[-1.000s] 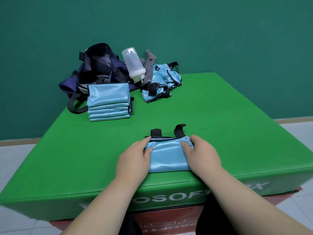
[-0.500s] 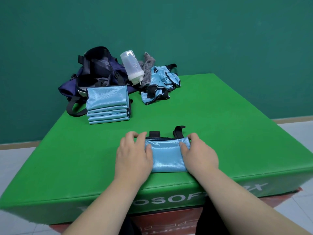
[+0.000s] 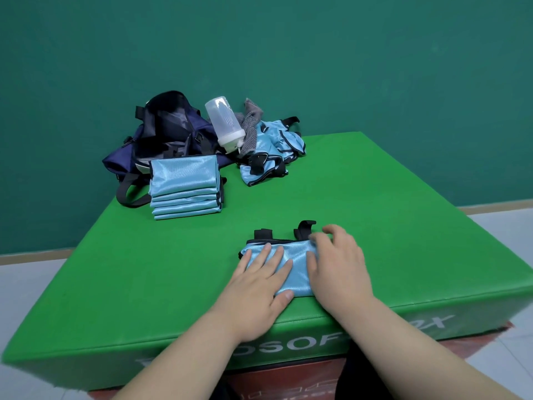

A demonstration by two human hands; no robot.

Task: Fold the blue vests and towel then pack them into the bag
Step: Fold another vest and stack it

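Note:
A folded light-blue vest (image 3: pixel 297 265) with black straps lies near the front edge of the green mat (image 3: pixel 375 212). My left hand (image 3: pixel 259 287) rests flat on its left half, fingers spread. My right hand (image 3: pixel 337 267) presses on its right edge, fingers curled over the top corner. A stack of several folded blue vests (image 3: pixel 184 186) sits at the back left, in front of the open navy bag (image 3: pixel 170 134). Unfolded blue vests (image 3: pixel 274 151) lie in a heap at the back, with a grey towel (image 3: pixel 251 128) draped on them.
A clear plastic bottle (image 3: pixel 225 122) leans between the bag and the towel. The mat ends just in front of my hands, with a drop to the tiled floor (image 3: pixel 17 290) on the left and right. A green wall (image 3: pixel 346 53) stands behind.
My left hand moved from the vest's left edge onto its top and now lies flat. My right hand shifted slightly up along the right edge. The vest stayed in place.

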